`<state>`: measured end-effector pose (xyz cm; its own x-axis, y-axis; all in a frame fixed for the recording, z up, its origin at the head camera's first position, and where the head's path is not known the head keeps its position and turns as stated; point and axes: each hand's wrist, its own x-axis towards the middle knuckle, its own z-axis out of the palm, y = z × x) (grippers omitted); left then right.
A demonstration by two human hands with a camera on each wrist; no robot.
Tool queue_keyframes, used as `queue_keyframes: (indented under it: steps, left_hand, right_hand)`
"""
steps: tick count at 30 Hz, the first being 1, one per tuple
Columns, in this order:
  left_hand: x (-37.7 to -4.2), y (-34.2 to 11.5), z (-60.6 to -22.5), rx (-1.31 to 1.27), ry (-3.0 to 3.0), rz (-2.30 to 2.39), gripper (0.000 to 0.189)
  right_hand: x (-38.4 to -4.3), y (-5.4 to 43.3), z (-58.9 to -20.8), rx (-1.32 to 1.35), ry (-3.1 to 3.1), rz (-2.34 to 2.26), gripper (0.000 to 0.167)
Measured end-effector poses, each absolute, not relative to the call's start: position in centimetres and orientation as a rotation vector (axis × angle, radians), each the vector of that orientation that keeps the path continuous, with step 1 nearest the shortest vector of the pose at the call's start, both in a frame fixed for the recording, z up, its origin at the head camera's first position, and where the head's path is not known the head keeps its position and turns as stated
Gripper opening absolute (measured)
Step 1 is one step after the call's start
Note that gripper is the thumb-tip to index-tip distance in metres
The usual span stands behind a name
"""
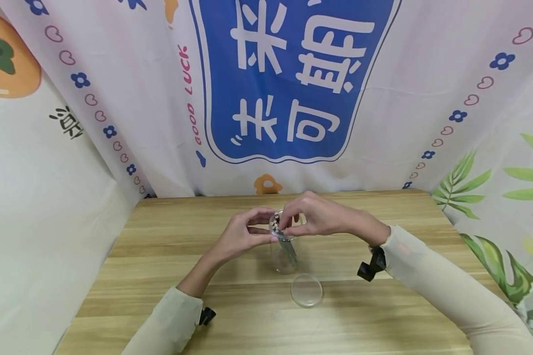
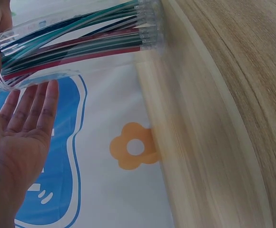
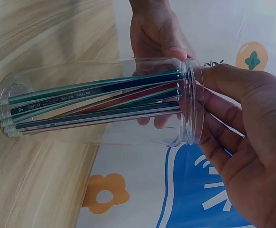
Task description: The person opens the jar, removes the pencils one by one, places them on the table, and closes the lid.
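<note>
Gripping, left hand (image 1: 242, 234): thumb and fingers round clear jar (image 1: 277, 256)
Jar: upright over table (image 1: 151, 256)
Pencils (image 3: 90, 102): leaning inside jar
Lid (image 1: 307, 291): flat on table, near jar
Right hand (image 1: 317, 217): fingers bent at jar's mouth; cannot tell if pinching pencils

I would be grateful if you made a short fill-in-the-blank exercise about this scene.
1. The clear jar holds several ____.
2. The right hand is at the jar's open top, while the ____ hand holds its side.
3. The round lid lies not on the jar but on the wood-grained ____.
4. The backdrop bears one large ____ panel.

Missing words: pencils; left; table; blue.
</note>
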<state>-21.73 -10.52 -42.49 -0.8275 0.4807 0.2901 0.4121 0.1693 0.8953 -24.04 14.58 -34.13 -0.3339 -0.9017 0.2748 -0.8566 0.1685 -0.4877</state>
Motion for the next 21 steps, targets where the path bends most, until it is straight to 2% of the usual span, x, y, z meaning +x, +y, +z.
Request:
queue_keyframes:
  steps: [10,21]
  left_hand:
    - [-21.9,-10.5,-42.5,0.896,2.341,1.787,0.060]
    - [-21.9,-10.5,-42.5,0.909,2.336,1.792,0.060]
  right_hand:
    - [-24.1,14.6,-34.3,-1.711,2.352,-0.953,0.004]
    - [-23.9,15.2,-35.2,-1.608,2.281,-1.234,0.010]
